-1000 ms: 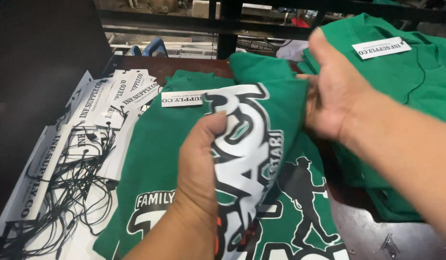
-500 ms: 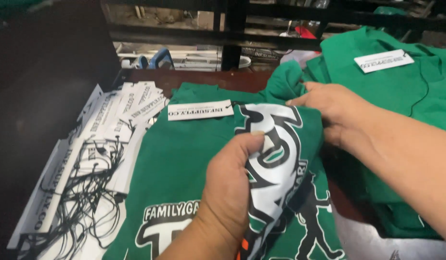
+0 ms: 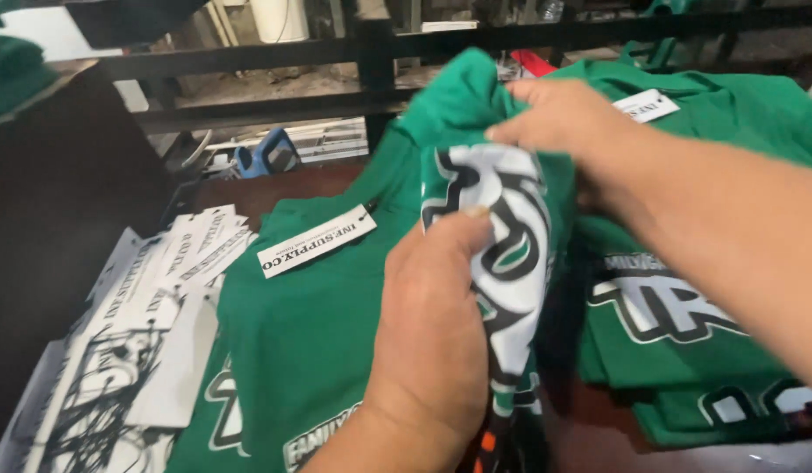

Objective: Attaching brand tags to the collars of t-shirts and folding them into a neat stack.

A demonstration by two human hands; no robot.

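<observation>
Dark metal rails cross the background behind a reddish-brown work table covered with stacked garments. Left hand grips a folded green cotton shirt with a white-and-black printed graphic; thumb lies along the print, fingers wrapped behind the fabric, clamped on the fold. Right hand pinches the same shirt's upper edge, fingertips together on the cloth just above the left thumb. Shirt is lifted off the stacks, hanging between both hands. Below the left-hand fingers: a flat green shirt spread on the table, with a white rectangular paper tag lying on it near the collar. Further out from the left hand's knuckles: a fanned pile of white card hang tags with black strings. Under the right forearm, beyond its fingers: a stack of folded green printed shirts, another white tag just beside the right-hand fingers.
</observation>
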